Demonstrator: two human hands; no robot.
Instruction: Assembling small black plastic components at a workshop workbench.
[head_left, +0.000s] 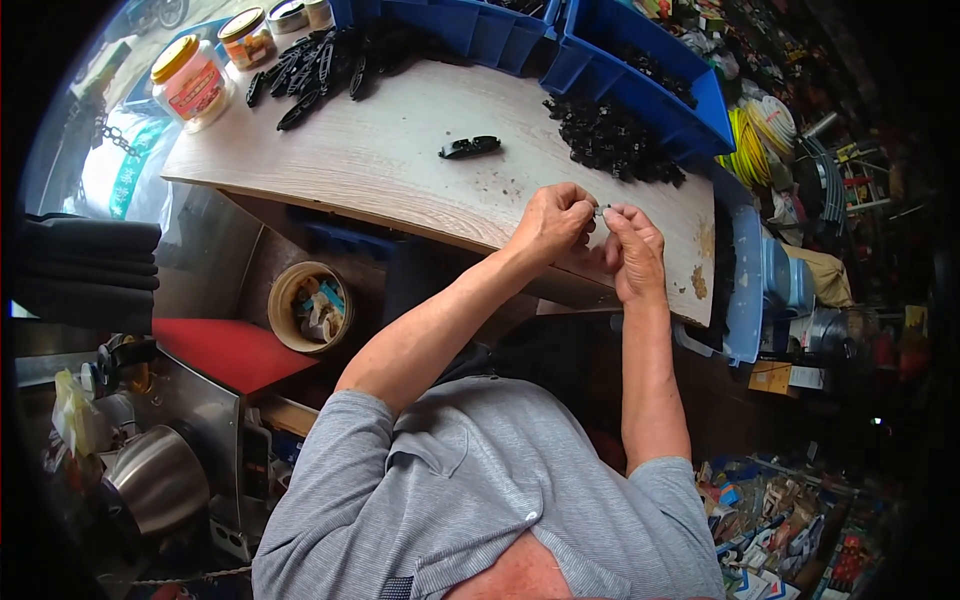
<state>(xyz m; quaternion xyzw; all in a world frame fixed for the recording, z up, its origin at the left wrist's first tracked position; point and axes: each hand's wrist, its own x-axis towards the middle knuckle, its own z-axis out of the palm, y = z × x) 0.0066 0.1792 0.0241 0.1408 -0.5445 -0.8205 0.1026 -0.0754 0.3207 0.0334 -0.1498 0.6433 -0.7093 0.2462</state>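
My left hand (556,222) and my right hand (634,247) meet above the near edge of the wooden table (400,130). Both are closed, fingertips pinched around a tiny greyish piece (601,210) between them. It is too small for me to name. Beyond my hands, a single long black plastic part (470,147) lies on the tabletop. A pile of similar long black parts (318,65) rests at the far left. Toward the far right, a heap of small black pieces (615,138) sits in front of a blue bin (650,75).
Jars with lids, one a clear jar (190,85), stand at the table's far left corner. Another blue bin (480,35) is at the back. Below the table's left side stands a bucket (312,307) with scraps. A light blue tub (745,270) is right of the table.
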